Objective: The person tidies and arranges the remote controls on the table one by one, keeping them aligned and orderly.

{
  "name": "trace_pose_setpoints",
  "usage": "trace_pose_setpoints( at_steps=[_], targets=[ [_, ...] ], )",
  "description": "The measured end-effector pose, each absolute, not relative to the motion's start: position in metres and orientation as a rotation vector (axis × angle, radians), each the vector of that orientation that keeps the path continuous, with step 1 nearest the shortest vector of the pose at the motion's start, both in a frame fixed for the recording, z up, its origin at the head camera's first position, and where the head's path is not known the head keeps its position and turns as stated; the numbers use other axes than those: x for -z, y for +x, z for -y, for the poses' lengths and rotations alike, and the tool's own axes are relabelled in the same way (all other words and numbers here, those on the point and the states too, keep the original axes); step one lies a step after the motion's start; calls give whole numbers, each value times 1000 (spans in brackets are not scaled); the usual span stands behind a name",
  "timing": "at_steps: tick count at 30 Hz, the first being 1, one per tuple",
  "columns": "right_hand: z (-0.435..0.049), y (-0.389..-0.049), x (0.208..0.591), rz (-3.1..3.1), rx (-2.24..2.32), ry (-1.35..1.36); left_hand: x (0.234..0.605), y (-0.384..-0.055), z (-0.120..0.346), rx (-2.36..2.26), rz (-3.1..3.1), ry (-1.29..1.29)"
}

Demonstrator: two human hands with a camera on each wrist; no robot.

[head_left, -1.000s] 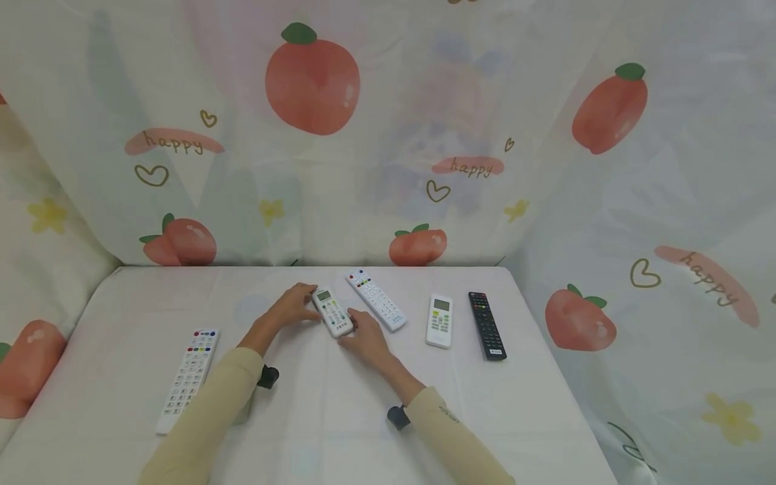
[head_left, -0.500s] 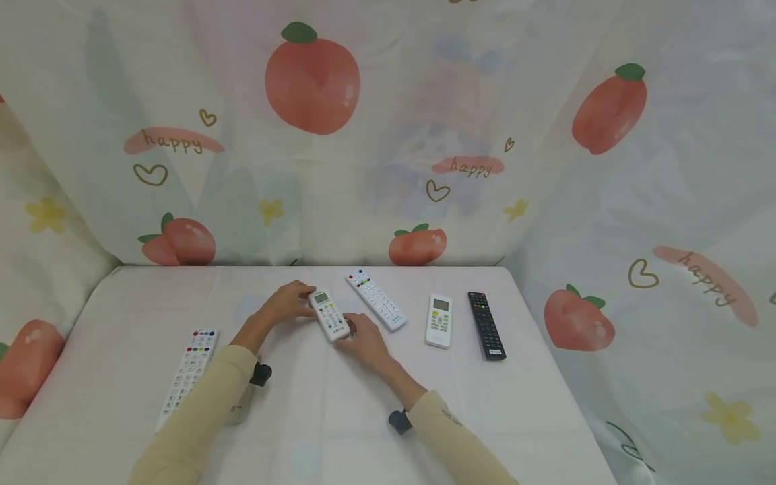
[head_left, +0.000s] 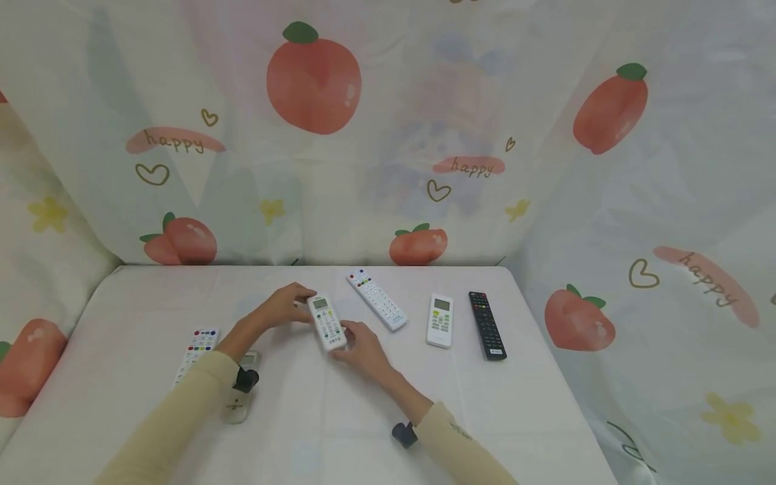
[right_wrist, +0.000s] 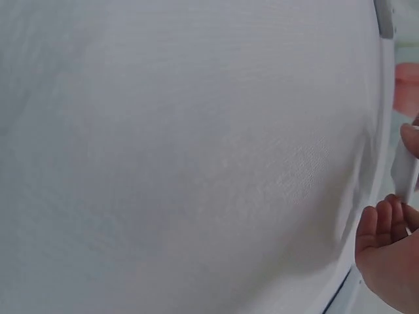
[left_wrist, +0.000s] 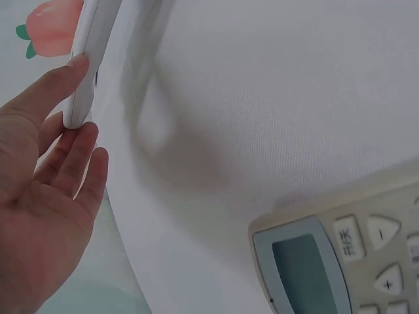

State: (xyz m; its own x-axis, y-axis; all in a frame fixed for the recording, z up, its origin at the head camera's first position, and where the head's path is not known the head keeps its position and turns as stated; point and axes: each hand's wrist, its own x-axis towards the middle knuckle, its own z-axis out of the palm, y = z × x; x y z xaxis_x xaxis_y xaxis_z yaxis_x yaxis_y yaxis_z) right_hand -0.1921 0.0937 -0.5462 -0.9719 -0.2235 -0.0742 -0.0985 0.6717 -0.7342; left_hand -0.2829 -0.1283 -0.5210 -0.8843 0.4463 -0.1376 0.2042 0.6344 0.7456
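A small white remote control (head_left: 327, 322) with a grey screen and several small buttons is held just above the table, its face tilted up. My left hand (head_left: 283, 306) pinches its upper left end between thumb and fingers. My right hand (head_left: 365, 349) grips the lower right end. In the left wrist view the remote control (left_wrist: 98, 39) is seen edge-on, the thumb on its side and the fingertips at its end. The right wrist view shows only part of the right hand (right_wrist: 393, 261) with the remote's edge (right_wrist: 404, 173) at the frame border.
A white remote (head_left: 377, 300) lies just behind the right hand. Farther right are a white remote with a screen (head_left: 439, 320) and a black one (head_left: 487, 325). Under the left forearm lie a beige remote (head_left: 236, 407) and a partly hidden white one (head_left: 199, 345). Patterned cloth (head_left: 315, 202) surrounds the table.
The held remote has moved a little left and towards the person, both hands keeping hold of it. The left forearm has shifted left, showing more of the beige remote.
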Motion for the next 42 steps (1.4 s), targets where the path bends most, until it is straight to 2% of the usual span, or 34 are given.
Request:
trace_pose_setpoints(
  at_steps=[12,34,42],
  targets=[
    [-82,-168,538,-2718,1158,-317,515,-265,142,-1109,-2488,643],
    [-59,-137,530,-2684,1131,-410,511,-238,166,-1095,-2397,614],
    [-48,-124,535,-2632,1156,-403,514,-232,173,-979,-2389,724]
  ],
)
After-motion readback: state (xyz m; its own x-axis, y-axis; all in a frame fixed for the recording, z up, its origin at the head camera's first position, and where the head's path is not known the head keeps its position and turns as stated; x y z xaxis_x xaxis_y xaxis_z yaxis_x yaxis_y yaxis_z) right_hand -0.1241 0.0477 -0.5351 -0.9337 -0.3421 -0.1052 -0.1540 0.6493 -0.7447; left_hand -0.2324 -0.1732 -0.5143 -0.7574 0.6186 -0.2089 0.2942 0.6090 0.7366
